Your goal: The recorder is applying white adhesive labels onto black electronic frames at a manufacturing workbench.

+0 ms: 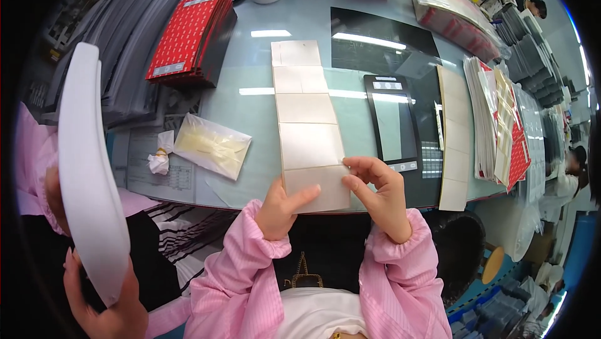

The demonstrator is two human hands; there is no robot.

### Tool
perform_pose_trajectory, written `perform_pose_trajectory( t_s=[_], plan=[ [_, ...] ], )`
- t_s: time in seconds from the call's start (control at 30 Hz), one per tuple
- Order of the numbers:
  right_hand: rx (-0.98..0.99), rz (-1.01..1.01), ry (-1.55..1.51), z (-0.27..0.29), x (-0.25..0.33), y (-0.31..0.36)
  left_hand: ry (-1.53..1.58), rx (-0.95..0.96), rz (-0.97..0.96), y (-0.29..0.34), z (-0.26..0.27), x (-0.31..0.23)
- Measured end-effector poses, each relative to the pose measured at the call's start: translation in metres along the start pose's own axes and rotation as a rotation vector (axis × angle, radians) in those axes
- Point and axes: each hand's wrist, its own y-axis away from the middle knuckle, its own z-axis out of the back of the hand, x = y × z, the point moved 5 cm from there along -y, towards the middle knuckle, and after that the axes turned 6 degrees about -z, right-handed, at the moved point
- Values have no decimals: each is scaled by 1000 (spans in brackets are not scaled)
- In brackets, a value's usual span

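Note:
A long pale strip of sheet (307, 110), marked across into several panels, lies lengthwise on the glass-topped table, its near end at the front edge. My left hand (275, 209) grips the near left corner, thumb on top and fingers hidden beneath. At the right edge of the near panel, my right hand (380, 194) pinches with thumb and forefinger; its other fingers are curled. To the right lies a black-framed panel (412, 132) with a see-through window. A similar paler strip (455, 145) lies beyond it.
On the left, a co-worker's hand (119, 311) holds a long white curved sheet stack (94, 151). A translucent packet (213, 145), a tied white bundle (161, 152), a red patterned stack (188, 35) and piled clear sheets (125, 38) lie nearby. Upright red-and-white sheets (491, 123) stand right.

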Motion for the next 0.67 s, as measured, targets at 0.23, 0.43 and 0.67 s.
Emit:
perform_pose_trajectory(
  t_s=[0.23, 0.43, 0.67],
  plan=[
    [25, -66, -37, 6, -5, -3, 64, 42, 77, -3, 1, 7],
    [-34, -58, 77, 8, 8, -3, 71, -1, 137, -5, -9, 3],
    [-149, 401, 513, 4, 38, 2, -82, -132, 43, -6, -6, 4]
  ],
)
